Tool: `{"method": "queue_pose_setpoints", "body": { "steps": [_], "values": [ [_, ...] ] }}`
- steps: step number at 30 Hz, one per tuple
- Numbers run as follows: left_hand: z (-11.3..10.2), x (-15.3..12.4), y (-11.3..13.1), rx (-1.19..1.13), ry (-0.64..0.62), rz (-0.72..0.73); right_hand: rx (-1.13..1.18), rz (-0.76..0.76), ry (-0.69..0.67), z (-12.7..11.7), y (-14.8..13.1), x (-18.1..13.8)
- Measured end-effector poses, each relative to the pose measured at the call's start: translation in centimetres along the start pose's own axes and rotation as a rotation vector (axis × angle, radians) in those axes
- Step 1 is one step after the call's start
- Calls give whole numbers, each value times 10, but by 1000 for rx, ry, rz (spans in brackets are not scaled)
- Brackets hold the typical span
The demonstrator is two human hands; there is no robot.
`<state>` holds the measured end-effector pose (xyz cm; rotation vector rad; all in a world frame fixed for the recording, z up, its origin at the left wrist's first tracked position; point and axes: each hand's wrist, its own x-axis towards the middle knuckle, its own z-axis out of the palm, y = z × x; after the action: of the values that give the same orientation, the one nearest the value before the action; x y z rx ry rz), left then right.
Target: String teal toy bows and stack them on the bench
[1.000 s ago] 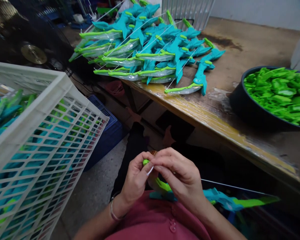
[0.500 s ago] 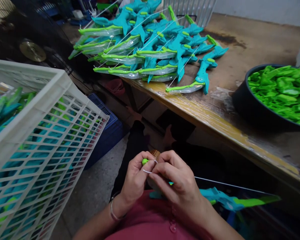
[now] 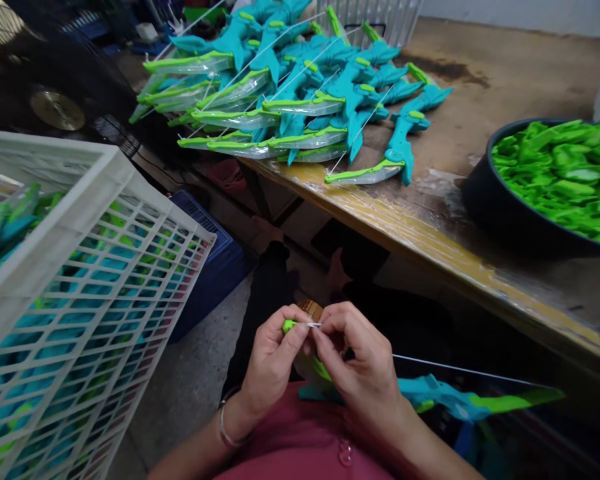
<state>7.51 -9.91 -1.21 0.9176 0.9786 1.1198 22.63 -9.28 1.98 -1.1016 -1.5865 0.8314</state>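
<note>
A teal and green toy bow [image 3: 445,395] lies across my lap, partly hidden behind my hands and forearm. My left hand [image 3: 273,353] is closed in a pinch around the bow's green tip [image 3: 289,326]. Close beside it, my right hand [image 3: 363,357] pinches the white string [image 3: 314,325] between thumb and forefinger. A short length of string is stretched between the two hands at the tip. On the far side, the bowstring [image 3: 470,369] runs taut to the other green limb.
Several finished-looking toy bows [image 3: 300,80] are heaped on the wooden table [image 3: 460,167]. A black basin [image 3: 485,207] of green plastic parts stands at its right. On my left is a white slatted crate [image 3: 115,170] holding more bows, above a blue crate [image 3: 230,257].
My right fingers have drawn the string from a loose loop into a short straight stretch at the bow's tip. My left hand keeps its pinch. The view has shifted slightly.
</note>
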Motion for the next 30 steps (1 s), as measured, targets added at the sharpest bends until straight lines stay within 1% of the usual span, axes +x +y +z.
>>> {"method": "queue_pose_setpoints", "body": {
  "steps": [4,8,12,15,17,19,20,22,24,25,27,30],
  "values": [
    [1,2,-2,20,5,21,-16,-8,9,2,1,-1],
    [1,2,-2,24,18,22,-69,-37,-23,1,1,-1],
    [1,2,-3,38,66,-21,-152,-105,-55,2,4,-4],
    [1,1,-4,22,98,-75,-154,-132,-80,2,3,-6],
    [1,0,-4,2,102,-98,-94,-54,-66,2,1,-6],
    [1,-1,-4,-12,98,-109,12,88,-42,0,-1,-4],
    [2,-1,-4,-13,101,-112,74,167,-56,-1,-2,-2],
    [1,-2,-5,-10,114,-116,195,303,-131,-3,-2,2],
    [1,-2,-5,-8,123,-120,292,386,-210,-4,0,5],
    [0,-3,-6,-13,119,-123,323,396,-214,-4,0,6],
    [-1,-3,-5,-40,99,-128,319,331,-169,-2,1,6],
    [-4,-2,-4,-99,56,-143,194,93,-119,0,0,5]
  ]
}}
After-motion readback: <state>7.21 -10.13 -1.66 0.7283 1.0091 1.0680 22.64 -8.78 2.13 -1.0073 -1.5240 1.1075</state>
